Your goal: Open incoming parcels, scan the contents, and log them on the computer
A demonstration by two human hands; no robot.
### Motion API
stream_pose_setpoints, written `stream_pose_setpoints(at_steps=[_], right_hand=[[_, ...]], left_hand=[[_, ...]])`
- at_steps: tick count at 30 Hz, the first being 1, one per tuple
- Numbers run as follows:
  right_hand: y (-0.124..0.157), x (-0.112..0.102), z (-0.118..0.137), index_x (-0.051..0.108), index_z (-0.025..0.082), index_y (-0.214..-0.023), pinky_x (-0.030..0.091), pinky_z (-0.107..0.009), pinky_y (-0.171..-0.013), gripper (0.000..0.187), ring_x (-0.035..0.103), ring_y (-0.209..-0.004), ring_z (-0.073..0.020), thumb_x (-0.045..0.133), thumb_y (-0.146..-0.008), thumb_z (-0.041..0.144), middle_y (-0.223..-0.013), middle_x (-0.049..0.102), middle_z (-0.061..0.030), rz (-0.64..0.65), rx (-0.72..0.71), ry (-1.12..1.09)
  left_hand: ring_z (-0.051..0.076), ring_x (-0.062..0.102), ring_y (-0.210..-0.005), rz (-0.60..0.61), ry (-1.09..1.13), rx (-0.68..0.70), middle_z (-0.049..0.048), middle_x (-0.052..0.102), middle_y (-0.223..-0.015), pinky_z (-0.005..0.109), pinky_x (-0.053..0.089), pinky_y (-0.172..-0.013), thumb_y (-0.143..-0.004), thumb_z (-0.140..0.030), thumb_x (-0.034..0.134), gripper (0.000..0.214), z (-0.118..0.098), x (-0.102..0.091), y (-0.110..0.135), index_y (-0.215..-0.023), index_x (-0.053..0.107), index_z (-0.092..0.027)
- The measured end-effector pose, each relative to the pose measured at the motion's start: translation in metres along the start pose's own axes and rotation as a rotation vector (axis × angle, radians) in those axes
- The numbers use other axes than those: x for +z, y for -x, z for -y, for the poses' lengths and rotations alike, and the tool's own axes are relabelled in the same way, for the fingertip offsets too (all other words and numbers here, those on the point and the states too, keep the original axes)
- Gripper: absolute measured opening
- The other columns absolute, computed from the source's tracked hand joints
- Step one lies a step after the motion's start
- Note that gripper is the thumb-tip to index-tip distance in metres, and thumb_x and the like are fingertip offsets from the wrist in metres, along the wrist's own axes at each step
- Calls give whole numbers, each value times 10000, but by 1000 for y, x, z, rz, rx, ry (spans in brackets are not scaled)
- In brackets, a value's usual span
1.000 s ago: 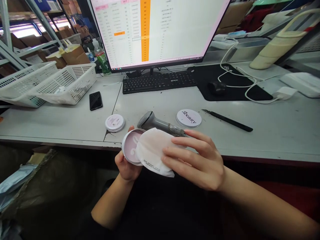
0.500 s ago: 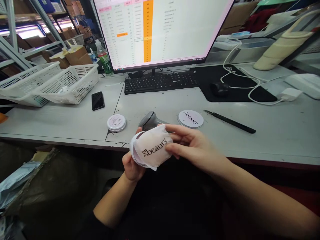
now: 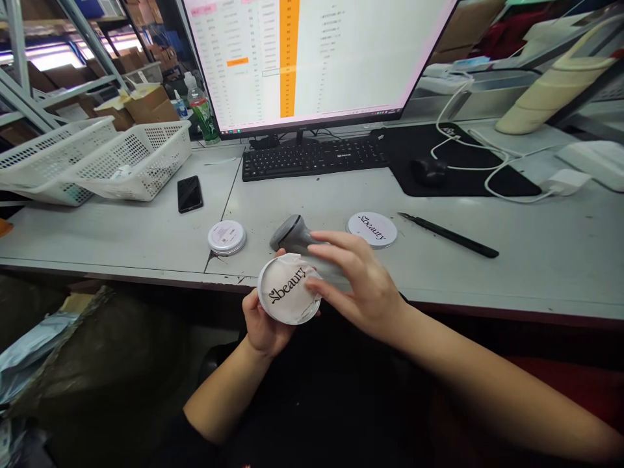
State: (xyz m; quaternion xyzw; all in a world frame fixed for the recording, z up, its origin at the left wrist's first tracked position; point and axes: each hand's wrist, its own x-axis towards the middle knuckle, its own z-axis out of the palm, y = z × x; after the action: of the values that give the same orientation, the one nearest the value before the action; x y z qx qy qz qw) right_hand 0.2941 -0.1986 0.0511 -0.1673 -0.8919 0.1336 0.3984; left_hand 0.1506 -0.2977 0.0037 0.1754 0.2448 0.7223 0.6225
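My left hand [image 3: 266, 328] is wrapped round a shallow round tin [image 3: 260, 292], holding it tilted just off the desk's front edge. In the tin lies a white pouch [image 3: 287, 296] printed with the word "beauty"; a bit of its edge sticks up over the rim at the top and right. With the thumb on the pouch's right side, my right hand [image 3: 365, 286] has its fingers apart and raised. Behind the hands a grey handheld scanner [image 3: 292, 234] lies on the desk. Beside it are a white printed lid [image 3: 372, 229] and a closed round tin [image 3: 227, 236].
A black craft knife [image 3: 448, 235] lies at right. Further back are a phone [image 3: 190, 194], a keyboard [image 3: 312, 159], a mouse [image 3: 429, 171] with cables and a monitor [image 3: 312, 65]. White perforated baskets [image 3: 160, 159] stand at left, near a green-labelled bottle [image 3: 202, 114].
The pouch has gone down into the tin, where before it was held over it. My right hand's fingers have spread from their grip on the pouch.
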Motion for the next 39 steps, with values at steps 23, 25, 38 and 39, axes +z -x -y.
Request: stream_pose_setpoints(at_steps=[23,25,38,39], right_hand=[[-29,-53,-5,726,220,-1020,541,-423,-838,245,669,-1010,-288,745,-872,415,-1060,723,-100,481,-52,146],[-24,-67,-33,698,255,-1200,544,-447,-899,376,668,-1079,-292,685,-899,479,-1187,713,-91,353,98,94],[0,-58,-116,417,257,-1561,402,-614,-1132,872,501,-1373,-399,728,-806,560,-1517,517,-152,172,467,139],[-3,-60,-99,362,278,-1588,412,-602,-1129,907,499,-1377,-385,736,-811,560,-1534,500,-140,135,424,75]], left_hand=[[370,718,-974,34,-133,-188,151,750,-1103,371,589,-623,-835,-611,565,637,-5,-1,-9,-1263,672,-152],[327,731,-816,81,-91,-206,158,749,-1067,319,546,-516,-829,-650,557,725,-12,-1,-7,-1379,589,-179],[330,730,-968,50,-20,-176,145,681,-1272,330,619,-628,-811,-651,691,851,-13,-3,-6,-1528,401,-295],[338,729,-978,49,-18,-180,140,676,-1286,328,618,-614,-792,-657,711,855,-12,-2,-6,-1513,425,-297]])
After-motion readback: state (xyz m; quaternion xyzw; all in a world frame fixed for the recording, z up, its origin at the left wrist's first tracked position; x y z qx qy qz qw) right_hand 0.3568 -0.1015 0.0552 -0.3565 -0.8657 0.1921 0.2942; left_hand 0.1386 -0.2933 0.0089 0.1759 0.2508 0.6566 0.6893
